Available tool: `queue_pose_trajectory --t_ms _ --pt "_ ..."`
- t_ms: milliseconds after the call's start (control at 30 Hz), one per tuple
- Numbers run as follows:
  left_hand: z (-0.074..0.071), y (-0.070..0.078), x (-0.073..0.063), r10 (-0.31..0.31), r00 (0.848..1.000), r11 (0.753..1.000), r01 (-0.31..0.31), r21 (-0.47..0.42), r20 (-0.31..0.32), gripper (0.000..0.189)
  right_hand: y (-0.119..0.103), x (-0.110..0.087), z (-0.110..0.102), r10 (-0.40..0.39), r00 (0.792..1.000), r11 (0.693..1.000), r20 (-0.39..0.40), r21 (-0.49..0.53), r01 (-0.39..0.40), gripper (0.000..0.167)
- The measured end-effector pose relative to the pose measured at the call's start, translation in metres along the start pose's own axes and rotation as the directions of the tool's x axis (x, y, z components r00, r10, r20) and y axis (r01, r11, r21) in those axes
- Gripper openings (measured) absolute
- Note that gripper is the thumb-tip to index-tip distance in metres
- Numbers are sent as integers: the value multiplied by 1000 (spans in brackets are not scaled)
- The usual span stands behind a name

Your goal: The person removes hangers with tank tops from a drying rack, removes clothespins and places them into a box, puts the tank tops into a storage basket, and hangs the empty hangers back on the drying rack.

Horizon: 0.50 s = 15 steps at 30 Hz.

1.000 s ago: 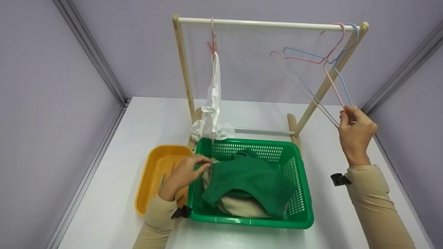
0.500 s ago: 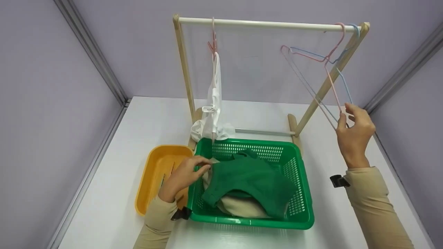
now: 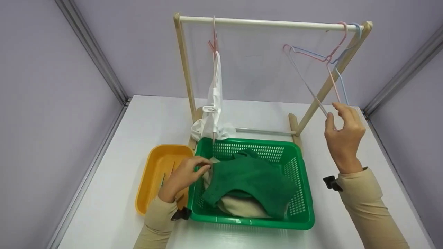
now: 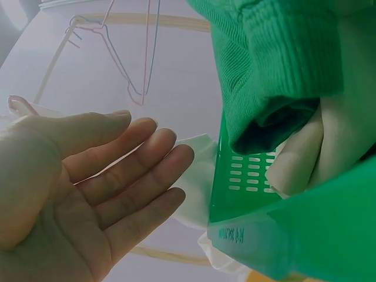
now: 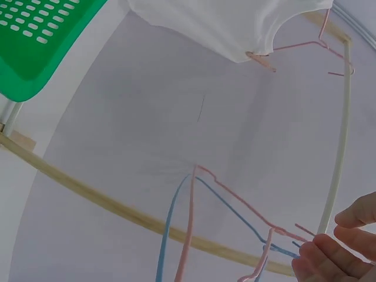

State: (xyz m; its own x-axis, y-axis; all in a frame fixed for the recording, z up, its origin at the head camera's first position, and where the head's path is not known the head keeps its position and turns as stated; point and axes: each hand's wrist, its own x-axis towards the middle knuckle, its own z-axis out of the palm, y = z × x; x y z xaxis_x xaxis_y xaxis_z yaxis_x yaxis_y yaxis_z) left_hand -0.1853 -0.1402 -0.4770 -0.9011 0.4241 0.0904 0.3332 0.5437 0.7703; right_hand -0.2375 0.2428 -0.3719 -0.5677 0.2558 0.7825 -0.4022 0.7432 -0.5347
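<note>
My right hand (image 3: 344, 133) is beside the lower corners of a pink hanger (image 3: 333, 81) and a blue hanger (image 3: 342, 84), thumb and fingers apart with nothing between them. Both hangers hook over the rack's right end. In the right wrist view, relaxed fingers (image 5: 329, 258) overlap the hangers' ends. Over the left rim of a green basket (image 3: 249, 221) is my left hand (image 3: 185, 174), fingertips at the edge of a green garment (image 3: 249, 176). The left wrist view shows that palm open and holding nothing. A beige cloth (image 3: 242, 206) lies beneath the green garment.
A white garment (image 3: 215, 93) hangs from a pink hanger on the left of the rack bar (image 3: 270, 22), with a pink clothespin (image 3: 211, 46) above. A yellow tray (image 3: 143, 186) with small thin items stands left of the basket. Walls enclose the white table (image 3: 107, 173).
My right hand has let go of the pink hanger's corner and shifted left, fingers spreading. The pink hanger has swung back alongside the blue one. My left hand stays put.
</note>
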Motion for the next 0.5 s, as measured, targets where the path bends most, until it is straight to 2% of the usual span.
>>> queue_pose_trajectory --t_ms 233,367,500 --pt "-2 -2 0 2 1000 1000 -2 -18 -9 26 -15 -10 12 -81 995 995 65 58 77 20" --pt "-1 -5 3 52 998 999 -52 3 -34 26 -22 -16 23 -131 985 989 116 78 123 18" --pt "-1 -3 7 44 999 999 -45 -12 -29 25 -28 -23 33 -163 971 985 174 94 148 14"
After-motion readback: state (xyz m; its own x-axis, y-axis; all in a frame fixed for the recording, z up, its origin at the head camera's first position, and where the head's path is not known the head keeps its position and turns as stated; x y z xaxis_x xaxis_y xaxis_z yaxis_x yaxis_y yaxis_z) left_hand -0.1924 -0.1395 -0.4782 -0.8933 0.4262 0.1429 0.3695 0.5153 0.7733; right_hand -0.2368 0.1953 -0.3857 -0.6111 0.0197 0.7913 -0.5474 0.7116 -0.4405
